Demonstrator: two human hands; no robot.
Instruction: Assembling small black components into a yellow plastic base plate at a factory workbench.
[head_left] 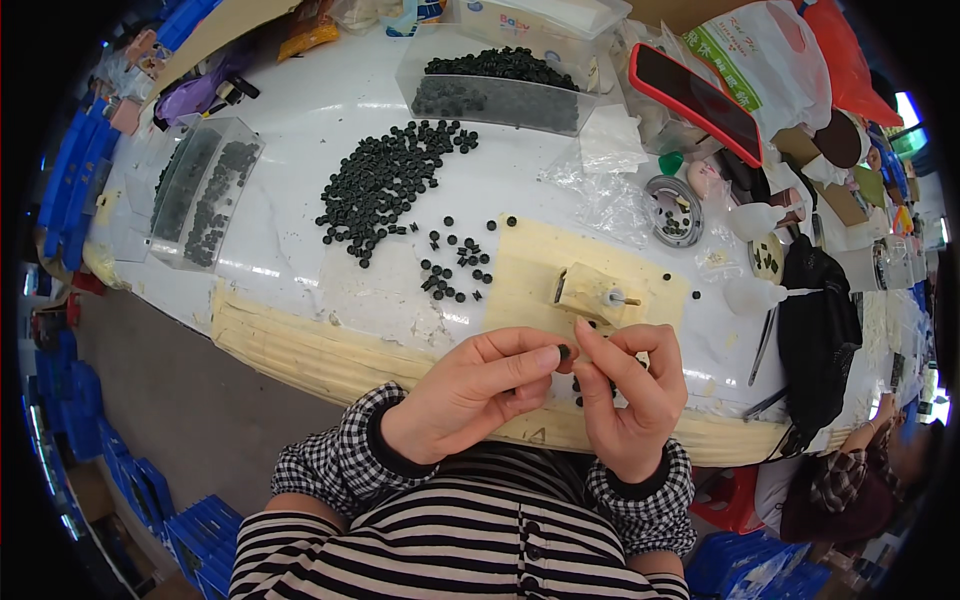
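Note:
My left hand (485,380) pinches a small black round part (563,352) between thumb and forefinger, above the table's near edge. Close to its right side is my right hand (640,390), its fingers bent and the thumb apart from the forefinger; I make out nothing held there. Just beyond both hands stands a cream-coloured block fixture (598,294) with a metal pin on top, on a yellowish sheet (520,260). More small black parts lie partly hidden under my right hand.
Loose black parts (458,262) lie left of the fixture, with a large heap (375,185) beyond. Clear plastic bins of them (500,108) stand at the back and left (200,195). At right are a red-cased phone (695,100), a round tin (676,212), squeeze bottles (752,296), tweezers (763,345) and a black cloth (815,330).

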